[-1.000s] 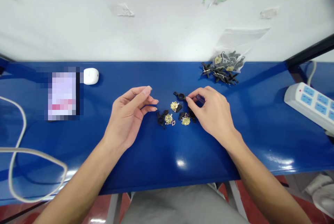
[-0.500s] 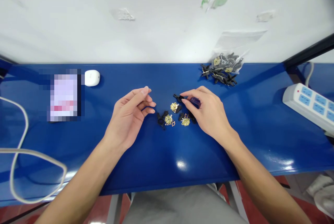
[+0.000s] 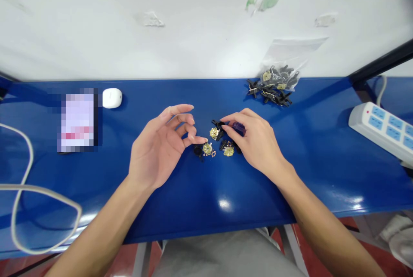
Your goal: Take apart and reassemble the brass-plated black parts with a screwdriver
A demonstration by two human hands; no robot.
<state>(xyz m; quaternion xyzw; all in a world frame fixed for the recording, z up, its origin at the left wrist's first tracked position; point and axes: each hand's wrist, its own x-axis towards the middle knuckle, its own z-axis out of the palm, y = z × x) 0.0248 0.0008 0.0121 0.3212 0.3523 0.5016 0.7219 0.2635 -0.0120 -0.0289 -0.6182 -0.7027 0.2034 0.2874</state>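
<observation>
Blue bench (image 3: 290, 173), tiny brass-and-black parts (image 3: 214, 141) bunched up. Right hand (image 3: 254, 143) pinches a black piece (image 3: 218, 124), left hand (image 3: 161, 148) loose, empty; one nudge could scatter them.

Blue glossy bench top (image 3: 206, 191), set against a white wall. At centre: cluster of small black and brass parts (image 3: 215, 141). Rear right: clear bag of similar parts (image 3: 274, 83). Right edge: white power strip (image 3: 380, 128). Left: white puck-shaped device (image 3: 112, 97), blurred card (image 3: 77, 120), looped white cable (image 3: 35, 208).
</observation>
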